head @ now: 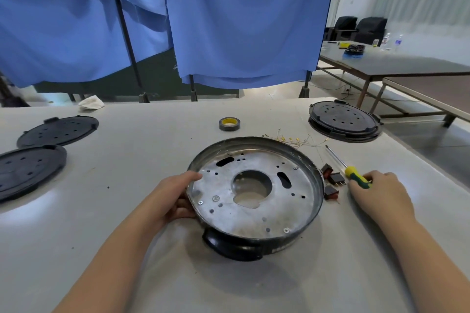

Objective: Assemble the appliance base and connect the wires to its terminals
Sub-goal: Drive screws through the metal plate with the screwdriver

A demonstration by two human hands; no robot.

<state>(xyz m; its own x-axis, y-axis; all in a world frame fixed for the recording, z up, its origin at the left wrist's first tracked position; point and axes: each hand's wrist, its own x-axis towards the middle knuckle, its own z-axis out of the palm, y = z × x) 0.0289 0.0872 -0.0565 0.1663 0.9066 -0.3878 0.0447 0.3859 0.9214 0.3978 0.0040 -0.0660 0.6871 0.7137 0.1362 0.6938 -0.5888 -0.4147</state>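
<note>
Both forearms reach in from the near edge of the desk (127, 249). On the left side, the left hand (175, 198) has a grasping grip on the rim of the round metal pan-shaped base (254, 193), thumb over the top edge and fingers curled under the wall, steadying it. That base lies in the middle of the desk, open side up, its silvery plate showing a large centre hole, two dark slots and a few screws already seated; a black handle (234, 246) juts from its near wall.

To the right, the right hand (381, 190) grasps the yellow-and-green handle of a screwdriver (356, 178), whose shaft lies on the desk pointing far-left. Just between that hand and the base lie three small dark switches (334, 180). Thin wires (292, 141) with yellow ends lie in a tangle just beyond the base's far rim.

Farther off sit a roll of tape (229, 124), two black perforated discs (58, 131) at far left, and another black disc (344, 122) at far right.

Judging by this, the work is early: tool pick-up for fastening. The next move likely calls for lifting the screwdriver, bringing its tip square onto a screw while the left hand stops the base from turning. Wiring remains undone.
</note>
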